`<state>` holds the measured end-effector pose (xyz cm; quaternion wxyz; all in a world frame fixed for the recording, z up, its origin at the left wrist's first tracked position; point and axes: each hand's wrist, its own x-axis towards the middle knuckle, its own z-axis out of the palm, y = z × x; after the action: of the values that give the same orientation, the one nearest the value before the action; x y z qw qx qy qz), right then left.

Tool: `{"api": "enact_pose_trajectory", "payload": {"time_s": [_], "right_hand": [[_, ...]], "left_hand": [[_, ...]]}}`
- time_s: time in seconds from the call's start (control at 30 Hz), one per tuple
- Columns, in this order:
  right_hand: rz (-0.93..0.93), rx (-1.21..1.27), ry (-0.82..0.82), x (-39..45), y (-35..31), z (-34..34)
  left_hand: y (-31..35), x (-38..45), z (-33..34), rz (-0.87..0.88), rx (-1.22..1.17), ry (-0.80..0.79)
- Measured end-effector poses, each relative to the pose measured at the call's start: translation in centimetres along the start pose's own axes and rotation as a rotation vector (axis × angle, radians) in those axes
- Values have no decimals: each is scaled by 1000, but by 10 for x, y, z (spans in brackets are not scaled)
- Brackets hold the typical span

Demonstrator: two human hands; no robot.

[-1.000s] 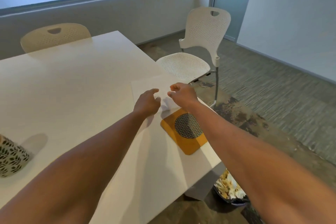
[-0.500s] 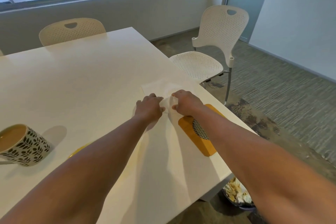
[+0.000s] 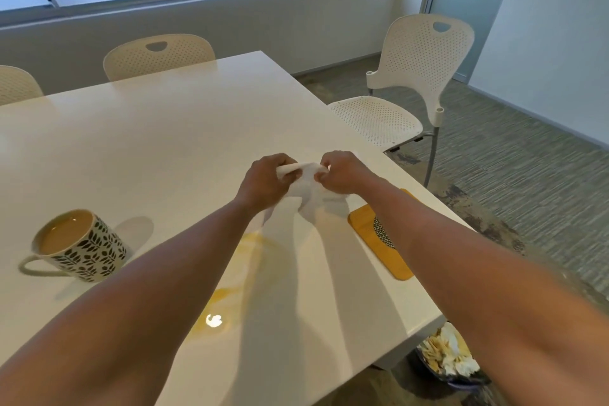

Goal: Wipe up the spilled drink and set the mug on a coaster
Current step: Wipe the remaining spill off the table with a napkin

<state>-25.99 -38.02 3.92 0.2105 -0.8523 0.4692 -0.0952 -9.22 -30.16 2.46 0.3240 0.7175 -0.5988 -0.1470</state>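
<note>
Your left hand (image 3: 265,183) and right hand (image 3: 341,173) have lifted the white napkin (image 3: 304,189) off the surface (image 3: 171,142), both pinching it, ready for wiping. The spill (image 3: 237,277) lies toward the near edge. The mug (image 3: 77,245), full of milky drink, stands left; the coaster (image 3: 382,236) waits by the right edge.

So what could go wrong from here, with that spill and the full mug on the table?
1. The mug looks nearly full of a light brown drink, so carrying it to the coaster could slop more out.
2. The left forearm passes right over the spill and might drag through it.
3. The left hand and right hand hold one thin white napkin, perhaps too little for that spread-out puddle.
</note>
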Motion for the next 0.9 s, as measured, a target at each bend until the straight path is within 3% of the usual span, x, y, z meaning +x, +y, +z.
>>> {"api": "enact_pose_trajectory", "payload": {"time_s": [0.17,0.4,0.67,0.9], "right_hand": [[65,269,86,-6,-16,-1],[127,578,193,-20,-44,3],[331,1099,15,-29,-72,5],[205,865,27,-32,-75,29]], "left_hand": [[-3,-7,-17,33,-167,147],[-2,-26,-28,75,-244,184],[-11,-51,-38,8,-266,167],[-22,-76,-50,2,-291,178]]}}
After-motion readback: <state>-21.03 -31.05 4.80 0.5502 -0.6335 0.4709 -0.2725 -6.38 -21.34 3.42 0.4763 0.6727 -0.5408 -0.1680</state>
